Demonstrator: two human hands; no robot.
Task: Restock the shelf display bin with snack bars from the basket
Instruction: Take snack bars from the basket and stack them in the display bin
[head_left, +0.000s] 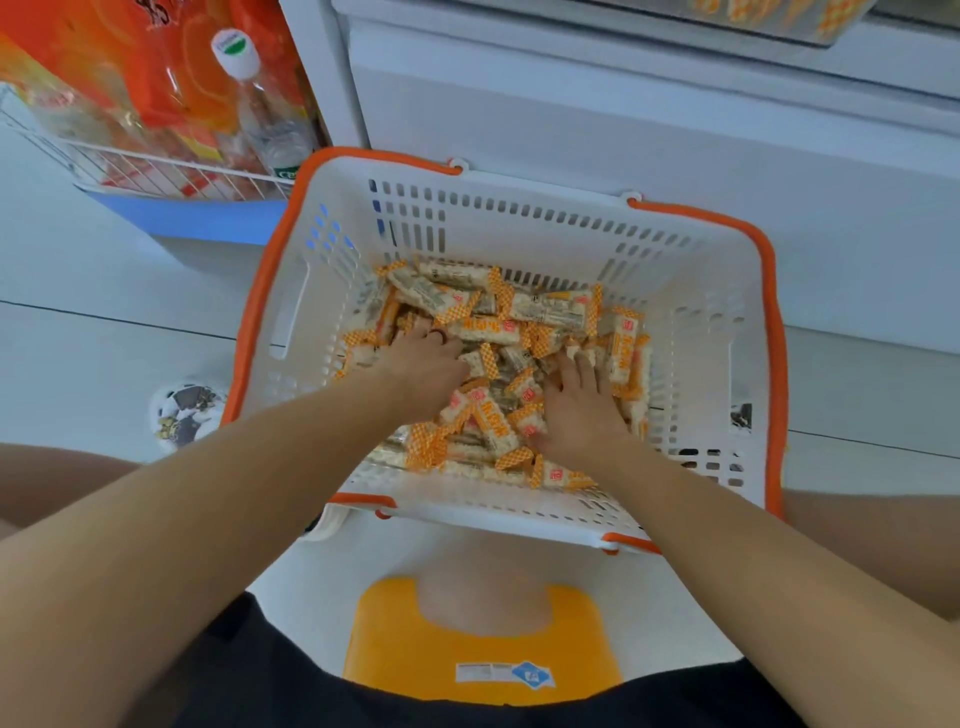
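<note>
Both your hands are down in the basket (696, 291), left hand (423, 366) and right hand (582, 410) apart, fingers dug into the snack bars (488, 415); whether they've closed, I cannot tell. Bars lie every which way between them. The display bin (779, 21) sits up beyond your fingertips. Wrapper print's unreadable.

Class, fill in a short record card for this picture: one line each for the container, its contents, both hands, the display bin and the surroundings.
container: white basket with orange rim, on the floor before the shelf
contents: snack bars in orange-and-white wrappers, piled loosely
left hand: down in the pile, fingers dug among the bars
right hand: down in the pile, fingers spread over the bars
display bin: at top edge, holds similar wrappers
surroundings: wire rack with a bottle at left; yellow stool under the person
</note>
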